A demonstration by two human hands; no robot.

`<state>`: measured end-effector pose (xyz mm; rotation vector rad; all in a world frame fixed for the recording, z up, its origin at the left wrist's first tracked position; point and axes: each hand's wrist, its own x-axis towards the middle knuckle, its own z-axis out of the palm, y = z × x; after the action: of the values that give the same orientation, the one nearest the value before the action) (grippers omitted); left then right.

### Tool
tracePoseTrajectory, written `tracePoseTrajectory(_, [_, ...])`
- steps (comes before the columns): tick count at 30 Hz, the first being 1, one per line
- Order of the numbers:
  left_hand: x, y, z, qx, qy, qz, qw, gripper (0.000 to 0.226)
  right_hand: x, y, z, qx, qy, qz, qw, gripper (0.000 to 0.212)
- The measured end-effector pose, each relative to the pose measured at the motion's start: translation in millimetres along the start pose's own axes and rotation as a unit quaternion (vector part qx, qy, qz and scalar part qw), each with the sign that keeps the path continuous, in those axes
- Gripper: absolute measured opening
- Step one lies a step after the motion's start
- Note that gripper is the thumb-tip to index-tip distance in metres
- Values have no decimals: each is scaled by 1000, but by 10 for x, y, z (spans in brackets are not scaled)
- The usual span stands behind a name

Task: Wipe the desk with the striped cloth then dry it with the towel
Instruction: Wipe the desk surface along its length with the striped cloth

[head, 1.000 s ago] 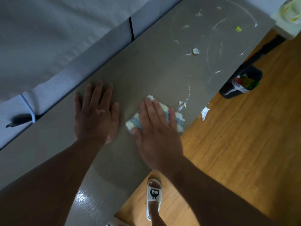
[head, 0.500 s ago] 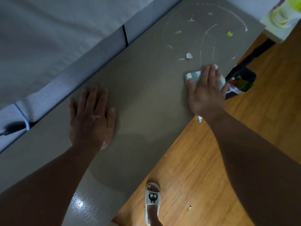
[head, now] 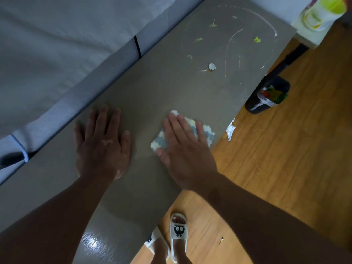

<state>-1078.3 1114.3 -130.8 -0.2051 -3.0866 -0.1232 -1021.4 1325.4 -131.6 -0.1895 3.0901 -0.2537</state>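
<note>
- The striped cloth point(head: 182, 134) is lying folded into a small pad in the middle of the frame, near the bench's point(head: 152, 88) floor-side edge, showing pale cream and grey-blue bands and a nubbly pile.
- I am pressing my right hand point(head: 187, 149) flat on it, fingers spread and open, not pinching the fabric.
- I am bracing my left hand point(head: 102, 143) palm-down on the bare bench just to the left, also open and holding nothing.
- To wipe well, I am judging that the pad needs even palm pressure and overlapping strokes toward the upper right of the frame, where white streaks point(head: 230, 48), green bits point(head: 257, 39) and a white crumb point(head: 212, 66) are waiting.
- Debris should be gathered, not flicked off; a paper scrap point(head: 230, 130) is already lying on the wooden floor point(head: 285, 159) near the bin point(head: 266, 96).
- No towel is showing anywhere.
</note>
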Motion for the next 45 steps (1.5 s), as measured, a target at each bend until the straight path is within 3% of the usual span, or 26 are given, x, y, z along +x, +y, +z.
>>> tracePoseTrajectory(7, [17, 0, -14, 7, -4, 11, 1000, 67, 622, 1019, -242, 16, -29, 195, 980, 74])
tracePoseTrajectory(13, [24, 11, -3, -3, -8, 9, 1000, 71, 682, 722, -200, 34, 5, 299, 954, 75])
tracePoseTrajectory(16, [16, 13, 6, -7, -4, 12, 1000, 70, 453, 171, -93, 26, 22, 262, 964, 76])
tracePoseTrajectory(20, [7, 4, 10, -11, 13, 16, 1000, 66, 85, -415, 51, 18, 12, 128, 992, 75])
tracePoseTrajectory(27, [18, 4, 44, -14, 13, 19, 1000, 67, 193, -142, -12, 2, -31, -27, 999, 75])
tracePoseTrajectory(36, [309, 176, 18, 28, -34, 64, 997, 73, 1227, 924, -256, 20, -44, 55, 997, 75])
tracePoseTrajectory(41, [606, 568, 54, 22, -78, 28, 996, 80, 1633, 1566, -388, 31, -55, 125, 990, 75])
tracePoseTrajectory(45, [788, 817, 74, 9, -88, -2, 996, 82, 1788, 1685, -401, 43, -45, 195, 979, 76])
